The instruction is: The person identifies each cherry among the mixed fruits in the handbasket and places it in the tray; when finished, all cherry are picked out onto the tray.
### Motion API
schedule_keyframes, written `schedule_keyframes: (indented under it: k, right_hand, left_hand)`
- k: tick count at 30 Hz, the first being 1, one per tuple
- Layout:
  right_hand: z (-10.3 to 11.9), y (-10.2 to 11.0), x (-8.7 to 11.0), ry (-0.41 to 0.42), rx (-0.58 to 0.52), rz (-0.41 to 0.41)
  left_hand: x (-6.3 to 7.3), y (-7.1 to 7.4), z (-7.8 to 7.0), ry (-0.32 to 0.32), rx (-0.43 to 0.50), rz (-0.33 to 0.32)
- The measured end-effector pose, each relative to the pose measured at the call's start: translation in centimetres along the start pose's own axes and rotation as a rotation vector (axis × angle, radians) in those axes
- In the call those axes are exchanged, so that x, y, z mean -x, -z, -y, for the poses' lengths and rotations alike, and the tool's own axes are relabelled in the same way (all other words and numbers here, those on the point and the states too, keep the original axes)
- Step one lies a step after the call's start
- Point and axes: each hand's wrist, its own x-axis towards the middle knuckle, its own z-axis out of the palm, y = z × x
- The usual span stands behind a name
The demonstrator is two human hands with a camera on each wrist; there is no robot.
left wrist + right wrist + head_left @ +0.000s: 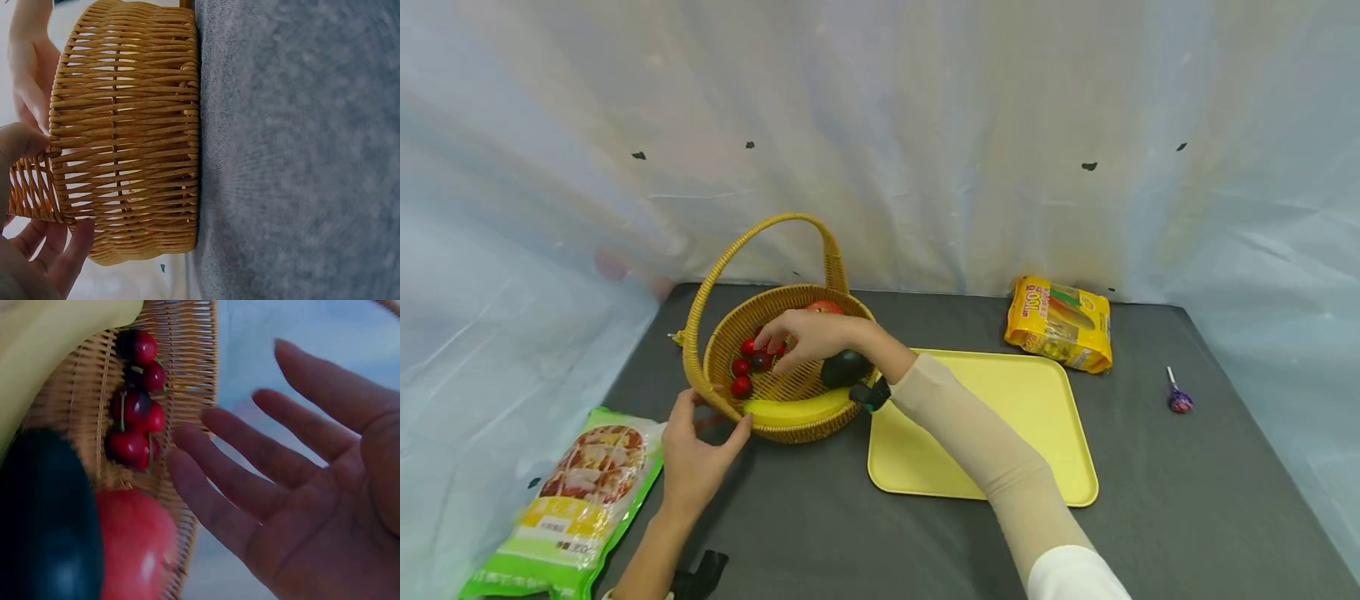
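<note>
Left grip pinches basket handle. Right grip, fingers parted and empty, overhangs cherries. Yellow packet reads "100"

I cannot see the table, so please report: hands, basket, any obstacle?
Left hand grips basket where handle joins. Right hand above cherries, holding nothing. Nothing seen between them.

Pale, creased sheeting dotted with small dark flecks hangs behind and on both sides of a dark grey table, under soft, diffuse light.
</note>
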Motion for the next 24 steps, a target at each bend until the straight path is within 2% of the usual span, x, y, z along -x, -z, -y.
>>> schedule_keyframes:
  k: [4,8,12,18,24]
  right_hand:
    - [-0.7,-1.0,-2.9,-0.022,-0.120,0.044]
    - [-1.2,-1.9,-4.6,-0.052,-0.181,0.030]
    - [-1.4,-2.4,-5.4,-0.067,-0.246,0.012]
    - [-1.5,-2.9,-5.9,-0.154,-0.319,0.019]
    - [-1.8,-3.1,-6.5,-0.186,-0.321,0.041]
  left_hand:
    - [0.0,0.0,0.2,0.022,-0.001,-0.002]
    - [0.0,-0.1,0.5,0.011,-0.005,-0.008]
    - [0.1,-0.2,0.5,-0.011,0.001,-0.011]
    - [0.2,-0.4,0.6,-0.025,-0.016,-0.018]
    - [0.2,-0.4,0.5,-0.013,-0.033,-0.023]
